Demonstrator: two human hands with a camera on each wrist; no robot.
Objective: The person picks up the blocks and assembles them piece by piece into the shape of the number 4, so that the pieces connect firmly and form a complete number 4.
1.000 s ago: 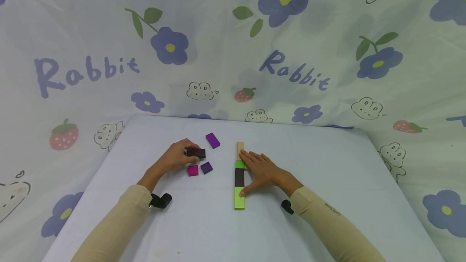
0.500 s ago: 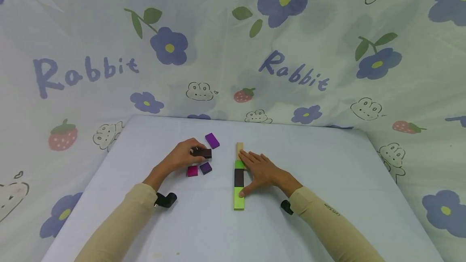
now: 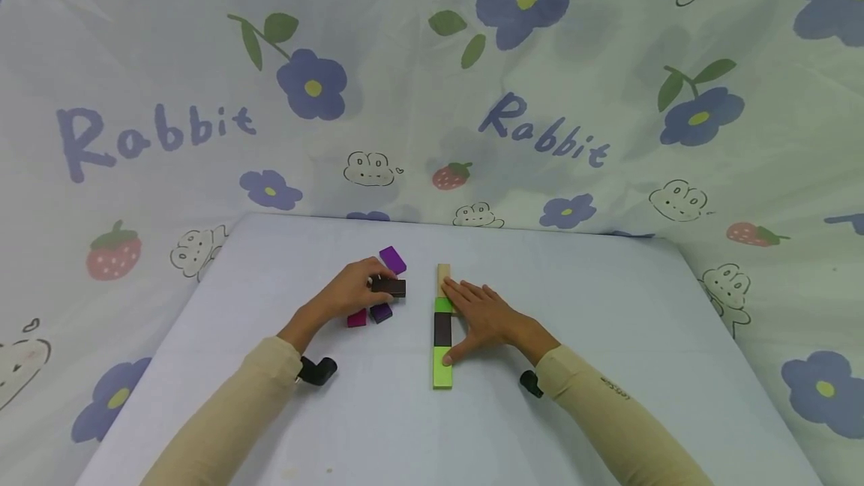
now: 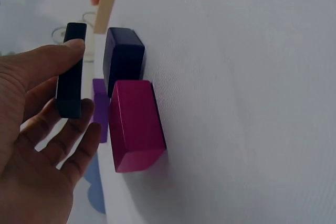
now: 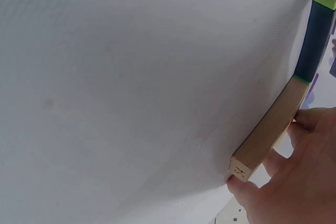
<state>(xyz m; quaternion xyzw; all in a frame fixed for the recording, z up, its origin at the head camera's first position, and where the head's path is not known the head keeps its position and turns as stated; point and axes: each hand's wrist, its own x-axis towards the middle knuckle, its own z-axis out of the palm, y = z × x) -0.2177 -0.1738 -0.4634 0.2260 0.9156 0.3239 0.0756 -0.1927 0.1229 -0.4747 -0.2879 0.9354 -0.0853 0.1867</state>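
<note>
- Just left of the frame's centre, the left hand (image 3: pixel 347 289) pinches the black block (image 3: pixel 394 289) between thumb and fingers.
- The black block's long axis runs roughly left to right; its free end faces the row of blocks (image 3: pixel 442 325) at mid-frame, apart from it.
- That row runs up and down the frame, crosswise to the black block, from tan block (image 3: pixel 443 274) to lime block (image 3: pixel 442 376).
- The right hand (image 3: pixel 491 319), nearer the row, lies with fingers spread, fingertips at the tan block, thumb at the lime block.
</note>
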